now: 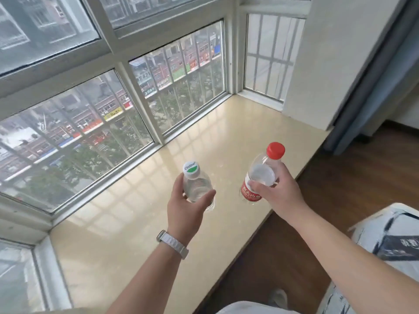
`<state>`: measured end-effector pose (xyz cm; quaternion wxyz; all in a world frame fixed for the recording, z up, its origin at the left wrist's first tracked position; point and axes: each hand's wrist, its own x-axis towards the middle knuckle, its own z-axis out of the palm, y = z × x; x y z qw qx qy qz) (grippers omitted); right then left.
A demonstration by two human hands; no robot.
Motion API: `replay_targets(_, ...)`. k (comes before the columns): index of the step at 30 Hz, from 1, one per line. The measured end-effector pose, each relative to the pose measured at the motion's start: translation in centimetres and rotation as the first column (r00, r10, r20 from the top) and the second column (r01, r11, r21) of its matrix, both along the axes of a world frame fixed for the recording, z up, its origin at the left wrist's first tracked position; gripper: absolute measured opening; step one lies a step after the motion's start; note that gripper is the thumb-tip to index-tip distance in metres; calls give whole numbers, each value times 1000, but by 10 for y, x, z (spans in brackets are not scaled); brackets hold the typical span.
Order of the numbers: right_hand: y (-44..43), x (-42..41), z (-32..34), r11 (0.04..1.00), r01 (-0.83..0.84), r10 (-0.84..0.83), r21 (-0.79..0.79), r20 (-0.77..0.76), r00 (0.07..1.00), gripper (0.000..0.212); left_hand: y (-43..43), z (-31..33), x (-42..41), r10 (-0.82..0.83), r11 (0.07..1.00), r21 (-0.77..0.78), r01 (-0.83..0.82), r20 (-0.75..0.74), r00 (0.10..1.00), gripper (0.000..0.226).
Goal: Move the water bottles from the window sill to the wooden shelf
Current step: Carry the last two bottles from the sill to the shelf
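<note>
Over the window sill, within curled fingers: green-capped bottle, left hand; red-capped bottle, right hand; long axes near upright; wooden shelf unseen.

"C'estbon" on white-green bottle cap, red label unreadable

The cream window sill is glossy, one clear bottle has a white-and-green cap, the other bottle a red cap and label, and the floor is dark brown wood.
</note>
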<state>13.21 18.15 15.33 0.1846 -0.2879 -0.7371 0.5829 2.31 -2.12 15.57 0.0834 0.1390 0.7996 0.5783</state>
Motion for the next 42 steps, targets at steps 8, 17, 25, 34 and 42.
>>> replay_targets(8,131,63,-11,979,197,-199,-48,-48,979,55,161,3,24,-222,974,-66,218,-62,973,59)
replay_targets(17,229,119,-18,879,473,-476,-62,-68,877,62,303,-1,40,-489,871,-83,484,-48,871,68)
replay_targets(25,293,105,-23,792,608,-610,-61,-22,792,55,417,-21,7,-682,731,-51,680,-18,731,69)
replay_targets(34,365,99,16,630,768,-776,113,79,626,53,554,-7,-20,-842,534,68,843,-47,537,62)
replay_targets(42,413,116,16,554,828,-833,90,50,552,53,621,-6,-1,-909,405,117,907,-54,413,60)
